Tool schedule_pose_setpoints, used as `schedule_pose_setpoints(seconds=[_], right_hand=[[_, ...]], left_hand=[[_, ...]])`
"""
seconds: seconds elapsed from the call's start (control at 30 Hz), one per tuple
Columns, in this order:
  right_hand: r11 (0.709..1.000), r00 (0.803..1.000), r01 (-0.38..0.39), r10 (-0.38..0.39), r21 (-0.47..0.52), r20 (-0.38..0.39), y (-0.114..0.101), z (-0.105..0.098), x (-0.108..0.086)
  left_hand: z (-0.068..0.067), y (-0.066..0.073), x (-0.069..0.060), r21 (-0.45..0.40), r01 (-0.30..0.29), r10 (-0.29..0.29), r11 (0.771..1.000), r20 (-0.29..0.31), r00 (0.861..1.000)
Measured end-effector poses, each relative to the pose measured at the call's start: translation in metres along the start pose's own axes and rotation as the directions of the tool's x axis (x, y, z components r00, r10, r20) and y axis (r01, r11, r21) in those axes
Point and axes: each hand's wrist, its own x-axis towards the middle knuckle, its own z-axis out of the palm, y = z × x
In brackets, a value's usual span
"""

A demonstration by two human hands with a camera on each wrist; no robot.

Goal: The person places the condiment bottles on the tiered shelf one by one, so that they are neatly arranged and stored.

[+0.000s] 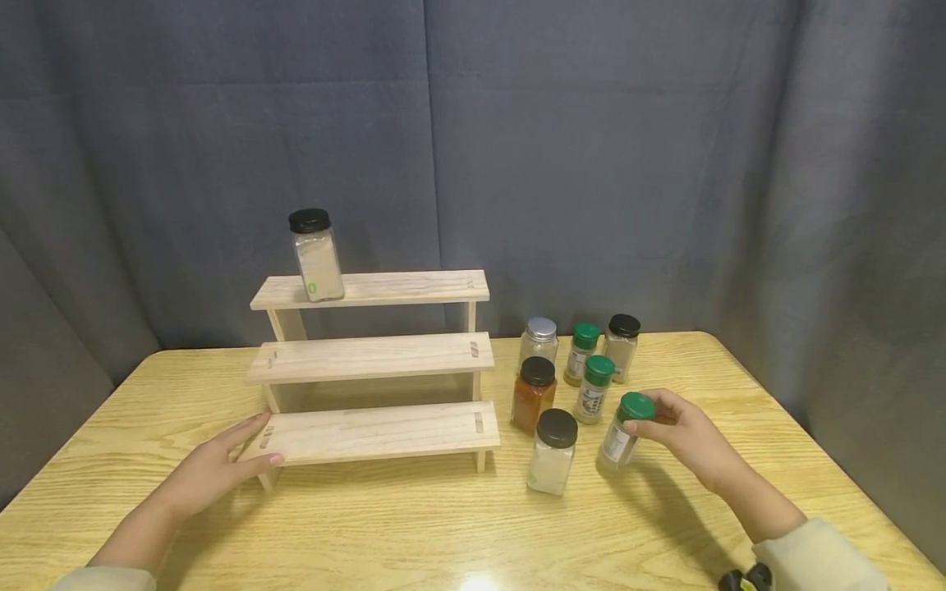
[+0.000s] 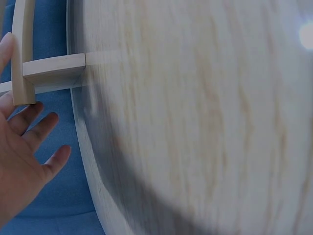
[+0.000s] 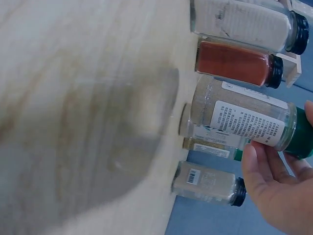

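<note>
My right hand [image 1: 683, 435] grips a spice jar [image 1: 617, 443] by its green lid, with the thumb on the near side. In the right wrist view, the jar [image 3: 244, 115] shows a printed white label and brownish-grey contents; whether its base touches the table cannot be told. On the left, my left hand [image 1: 210, 468] holds the left end of the lowest board of a three-tier wooden rack [image 1: 377, 433]. Its thumb lies at the front edge and a finger at the back; the other fingers [image 2: 41, 129] spread loosely below the board in the left wrist view.
A black-lidded jar [image 1: 319, 263] stands on the rack's top tier, left side. Right of the rack stand a white-filled jar [image 1: 551, 464], a red-brown jar [image 1: 532, 402], a silver-lidded jar [image 1: 538, 345], two green-lidded jars [image 1: 591, 398] and another black-lidded jar [image 1: 620, 353]. A dark curtain [image 1: 554, 164] hangs behind.
</note>
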Motion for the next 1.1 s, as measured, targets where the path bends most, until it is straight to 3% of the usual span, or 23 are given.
schedule_pose_setpoints(seconds=[0.7,1.1], right_hand=[[0.996,0.997,0.069,-0.070,-0.051,-0.018,-0.045,0.000,0.022],[0.992,0.992,0.122,-0.122,0.009,-0.017,-0.071,0.012,0.042]], left_hand=[[0.002,-0.002,-0.002,-0.003,-0.001,0.001,1.000,-0.007,1.000],[0.002,-0.002,-0.001,0.007,-0.031,0.031,1.000,-0.029,0.999]])
